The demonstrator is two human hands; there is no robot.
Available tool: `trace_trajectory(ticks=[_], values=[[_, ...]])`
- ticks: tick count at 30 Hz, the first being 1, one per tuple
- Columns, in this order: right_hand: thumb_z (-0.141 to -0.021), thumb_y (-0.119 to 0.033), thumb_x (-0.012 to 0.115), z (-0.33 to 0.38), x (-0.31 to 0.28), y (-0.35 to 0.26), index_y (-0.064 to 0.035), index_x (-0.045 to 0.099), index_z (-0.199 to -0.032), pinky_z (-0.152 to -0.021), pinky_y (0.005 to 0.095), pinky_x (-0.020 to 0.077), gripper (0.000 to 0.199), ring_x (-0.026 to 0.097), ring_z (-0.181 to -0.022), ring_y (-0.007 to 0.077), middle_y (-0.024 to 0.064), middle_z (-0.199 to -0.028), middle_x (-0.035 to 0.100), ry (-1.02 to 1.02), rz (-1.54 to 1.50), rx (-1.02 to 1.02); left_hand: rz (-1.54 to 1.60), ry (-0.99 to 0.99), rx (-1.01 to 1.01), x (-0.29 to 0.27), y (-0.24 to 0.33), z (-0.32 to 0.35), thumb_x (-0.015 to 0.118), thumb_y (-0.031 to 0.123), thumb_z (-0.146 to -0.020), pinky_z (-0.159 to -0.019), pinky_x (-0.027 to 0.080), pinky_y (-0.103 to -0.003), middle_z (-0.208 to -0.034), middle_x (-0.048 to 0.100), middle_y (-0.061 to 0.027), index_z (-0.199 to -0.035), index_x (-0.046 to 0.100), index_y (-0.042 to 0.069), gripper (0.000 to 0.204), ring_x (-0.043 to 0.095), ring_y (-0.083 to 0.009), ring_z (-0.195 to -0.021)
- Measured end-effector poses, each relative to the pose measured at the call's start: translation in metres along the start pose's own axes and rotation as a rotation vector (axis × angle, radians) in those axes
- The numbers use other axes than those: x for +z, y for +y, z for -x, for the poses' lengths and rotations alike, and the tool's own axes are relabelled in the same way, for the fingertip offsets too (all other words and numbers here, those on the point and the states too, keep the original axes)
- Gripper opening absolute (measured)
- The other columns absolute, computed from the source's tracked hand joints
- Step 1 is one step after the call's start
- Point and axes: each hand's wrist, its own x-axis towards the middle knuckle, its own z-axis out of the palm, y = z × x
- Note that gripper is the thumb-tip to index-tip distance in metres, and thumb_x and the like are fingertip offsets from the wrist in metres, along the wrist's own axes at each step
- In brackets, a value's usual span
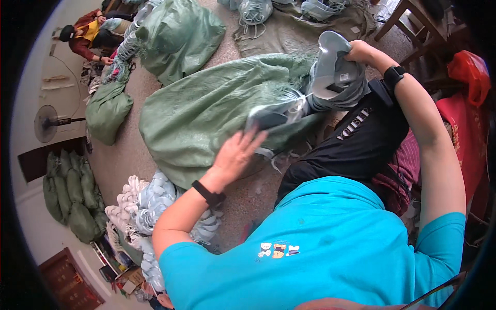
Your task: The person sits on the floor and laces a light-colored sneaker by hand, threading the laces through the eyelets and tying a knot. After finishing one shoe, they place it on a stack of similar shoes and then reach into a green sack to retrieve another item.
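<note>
A large green woven sack point(201, 111) lies across the floor in front of me, its mouth toward my knees. My right hand point(360, 52) grips the edge of a pale grey shoe upper point(326, 64), which stands up at the sack's mouth with a small white label inside. Darker grey fabric bunches below it. Next to that, a grey and white shoe upper point(271, 118) with white laces lies on the sack. Close to its left end is my left hand point(237, 155), fingers stretched out and slightly blurred, holding nothing that I can see.
Piles of white and light blue shoe uppers point(150, 201) lie at left. More green sacks stand at the far left point(75, 188) and top point(178, 39). A fan point(46, 123) is by the wall. Another person point(88, 33) sits far left; a wooden stool point(413, 23) stands far right.
</note>
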Motion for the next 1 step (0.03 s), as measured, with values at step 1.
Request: trace_trajectory(ticks=[1], values=[[-0.076, -0.026, 0.066, -0.0017, -0.0006, 0.0044, -0.0032, 0.071, -0.1, -0.082, 0.0438, 0.0535, 0.033, 0.069, -0.088, 0.0327, 0.0231, -0.093, 0.069, -0.032, -0.066, 0.013, 0.073, 0.057, 0.011, 0.0007, -0.0106, 0.0069, 0.069, 0.007, -0.067, -0.09, 0.049, -0.041, -0.153, 0.03, -0.0155, -0.146, 0.04, 0.017, 0.085, 0.052, -0.0305, -0.111]])
